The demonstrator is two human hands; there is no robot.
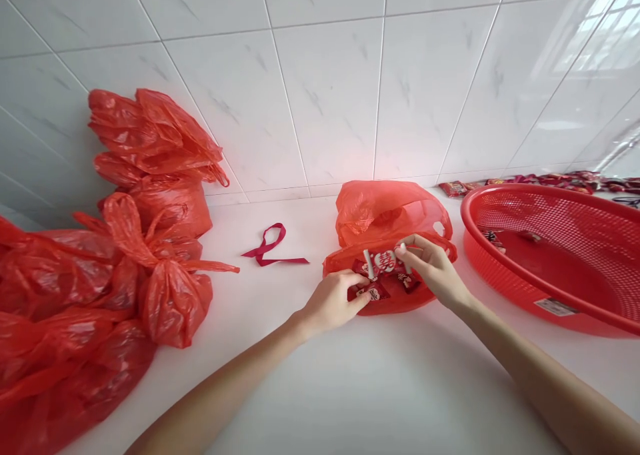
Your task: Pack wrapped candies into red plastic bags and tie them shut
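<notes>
An open red plastic bag [400,305] lies on the white surface, with several small dark-red wrapped sweets [375,291] inside. Over its mouth, my right hand [431,263] pinches a red-and-white wrapped sweet [385,261] by its right end. My left hand [336,300] reaches in over the left side of the bag. Its thumb and forefinger curl close to the sweets, and what they grip, if anything, is partly hidden.
Several knotted, filled red bags [175,295] crowd the left side. A dark-red ribbon [270,247] lies left of the open bag. To the right stands a red plastic basket [525,268] with a few packets in it. More packets [550,180] line the tiled wall [330,95].
</notes>
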